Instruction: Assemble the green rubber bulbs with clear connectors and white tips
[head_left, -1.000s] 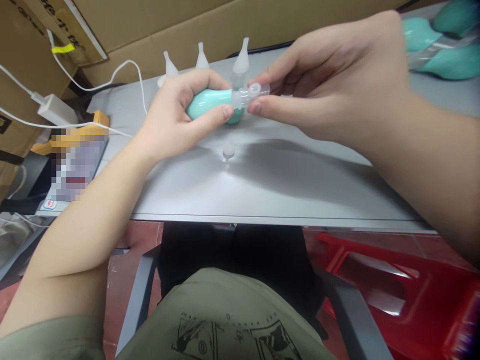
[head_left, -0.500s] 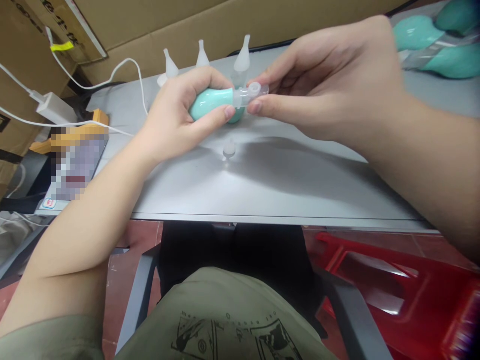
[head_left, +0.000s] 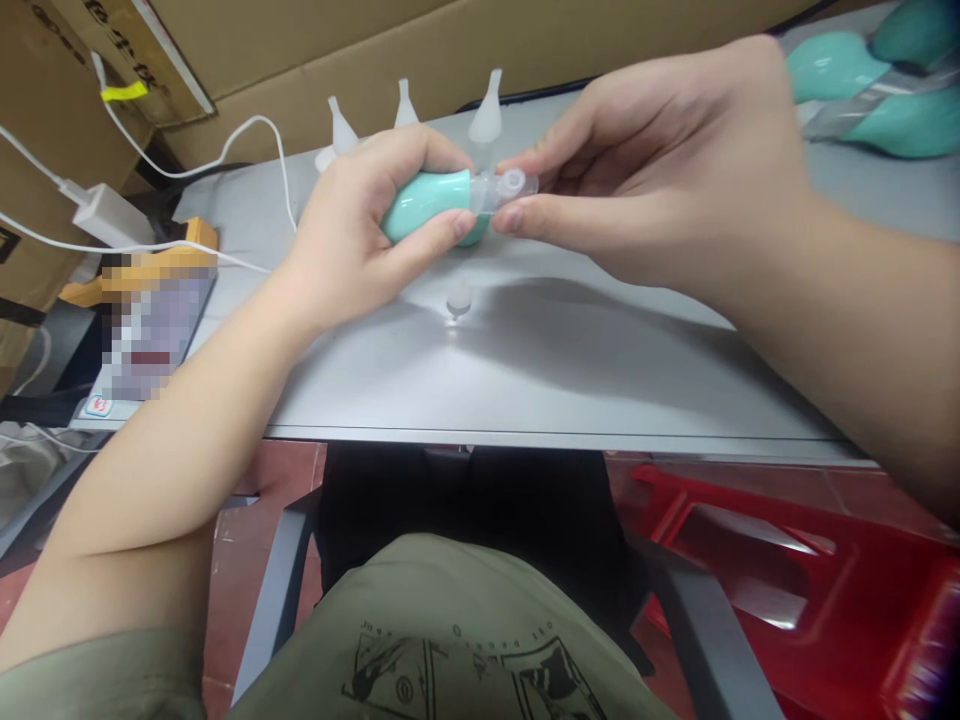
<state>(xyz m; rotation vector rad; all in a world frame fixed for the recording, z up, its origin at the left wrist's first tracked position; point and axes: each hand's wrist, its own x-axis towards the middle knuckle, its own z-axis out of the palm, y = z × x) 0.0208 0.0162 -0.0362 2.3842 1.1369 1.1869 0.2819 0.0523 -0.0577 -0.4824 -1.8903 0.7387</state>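
Observation:
My left hand (head_left: 360, 235) is wrapped round a teal rubber bulb (head_left: 426, 203) held sideways above the grey table (head_left: 525, 370). My right hand (head_left: 660, 170) pinches the clear plastic tip (head_left: 510, 186) that sits at the bulb's mouth, thumb below and fingers above. A small clear cap (head_left: 458, 299) lies on the table just below the two hands. Three clear pointed nozzles (head_left: 486, 118) stand upright behind the hands, near the table's far edge.
More teal bulbs in a clear bag (head_left: 862, 85) lie at the far right. Cardboard boxes (head_left: 315, 50) rise behind the table. White cables and a charger (head_left: 97, 215) lie at the left, beside an orange object (head_left: 172, 250). A red plastic stool (head_left: 787, 570) stands below right.
Both hands stayed close together on the bulb and tip; the left hand's grip shifted slightly up the bulb toward the tip. Nothing else moved.

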